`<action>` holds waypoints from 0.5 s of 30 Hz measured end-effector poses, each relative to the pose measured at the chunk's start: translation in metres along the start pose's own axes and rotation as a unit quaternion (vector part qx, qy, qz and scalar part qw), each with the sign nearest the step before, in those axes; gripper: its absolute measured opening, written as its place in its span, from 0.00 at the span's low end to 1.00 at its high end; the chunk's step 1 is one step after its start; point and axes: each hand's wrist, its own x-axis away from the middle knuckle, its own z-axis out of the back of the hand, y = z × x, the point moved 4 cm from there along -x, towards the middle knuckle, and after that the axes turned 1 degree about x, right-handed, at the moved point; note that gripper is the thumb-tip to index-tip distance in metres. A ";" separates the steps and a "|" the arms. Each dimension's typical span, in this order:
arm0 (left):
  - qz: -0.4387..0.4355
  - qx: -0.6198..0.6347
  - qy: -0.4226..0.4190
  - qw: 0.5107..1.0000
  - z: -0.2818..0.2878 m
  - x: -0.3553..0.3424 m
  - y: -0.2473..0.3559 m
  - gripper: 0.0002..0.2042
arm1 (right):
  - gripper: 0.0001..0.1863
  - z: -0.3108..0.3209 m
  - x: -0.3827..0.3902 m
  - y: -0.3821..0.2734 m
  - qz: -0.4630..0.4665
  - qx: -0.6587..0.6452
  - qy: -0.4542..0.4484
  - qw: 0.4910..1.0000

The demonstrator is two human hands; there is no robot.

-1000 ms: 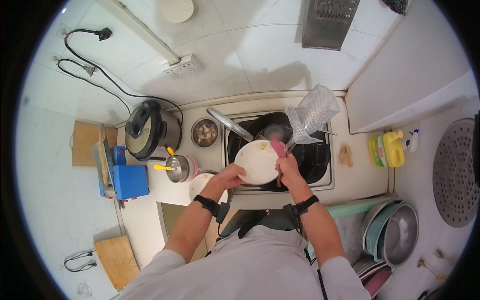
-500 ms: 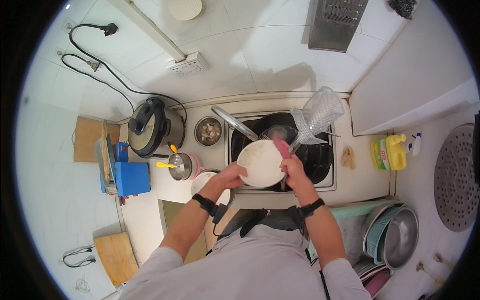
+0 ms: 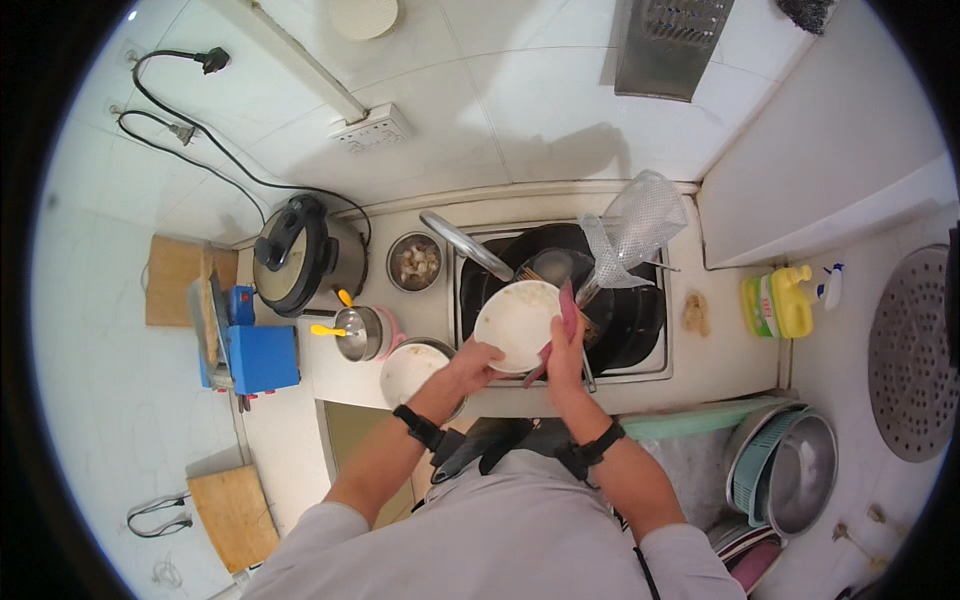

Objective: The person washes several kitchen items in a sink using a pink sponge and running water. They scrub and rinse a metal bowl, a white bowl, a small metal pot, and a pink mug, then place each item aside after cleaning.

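Over the near edge of the sink [image 3: 660, 371], I hold a white bowl [image 3: 515, 325] tilted, its inside facing up with small food bits on it. My left hand [image 3: 474, 366] grips its lower left rim, thumb on top. My right hand [image 3: 566, 352] is closed on a pink cloth [image 3: 571, 306] pressed against the bowl's right side. Behind the bowl, a black wok [image 3: 640, 325] fills much of the sink, with a clear cup-like vessel [image 3: 551, 266] and some sticks in it. Left of my left hand, another soiled white bowl [image 3: 408, 374] sits on the counter.
A curved metal faucet [image 3: 465, 243] reaches over the sink. At left are a bowl of garlic-like pieces [image 3: 415, 262], a small metal pot [image 3: 357, 335] with yellow handles and a pressure cooker [image 3: 310, 255]. A netted tube [image 3: 640, 225] and yellow jug [image 3: 778, 303] lie right; stacked basins [image 3: 803, 475] stand below.
The bowl has tipped so more of its inside shows. My right hand, with the pink cloth, has moved left and lower along the bowl's right side; my left hand has shifted slightly lower.
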 end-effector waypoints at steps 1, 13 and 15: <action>0.056 -0.011 -0.002 0.998 0.011 -0.002 0.003 0.30 | 0.28 0.001 -0.009 -0.002 -0.030 0.003 -0.027 0.999; 0.184 -0.033 -0.110 0.976 0.031 -0.010 -0.003 0.23 | 0.31 -0.016 -0.016 0.023 -0.315 -0.259 -0.131 0.903; 0.168 -0.029 -0.088 0.981 0.028 -0.014 -0.008 0.23 | 0.32 -0.023 0.001 0.032 -0.284 -0.277 -0.109 0.911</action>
